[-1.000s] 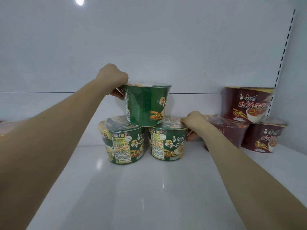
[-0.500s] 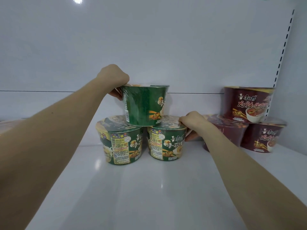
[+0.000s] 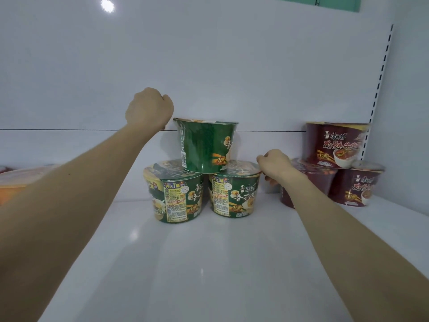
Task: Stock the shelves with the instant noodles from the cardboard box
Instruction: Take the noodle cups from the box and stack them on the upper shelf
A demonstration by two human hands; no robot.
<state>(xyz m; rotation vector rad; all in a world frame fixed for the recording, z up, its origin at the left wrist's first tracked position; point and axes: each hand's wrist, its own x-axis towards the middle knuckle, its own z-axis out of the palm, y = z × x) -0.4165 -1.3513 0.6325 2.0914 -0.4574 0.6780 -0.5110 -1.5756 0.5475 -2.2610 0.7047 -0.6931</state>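
Three green instant noodle cups stand as a pyramid on the white shelf. The top green cup rests on the lower left cup and the lower right cup. My left hand hovers just up and left of the top cup, fingers curled, apart from it and holding nothing. My right hand has its fingers closed on the right rim of the lower right cup. The cardboard box is out of view.
Three dark red noodle cups are stacked at the right: one on top, one lower right, one partly behind my right forearm. An orange package lies at the far left. A slotted upright marks the right corner.
My left hand has let go of the top green cup and risen off it. My right hand stays on the lower right cup.
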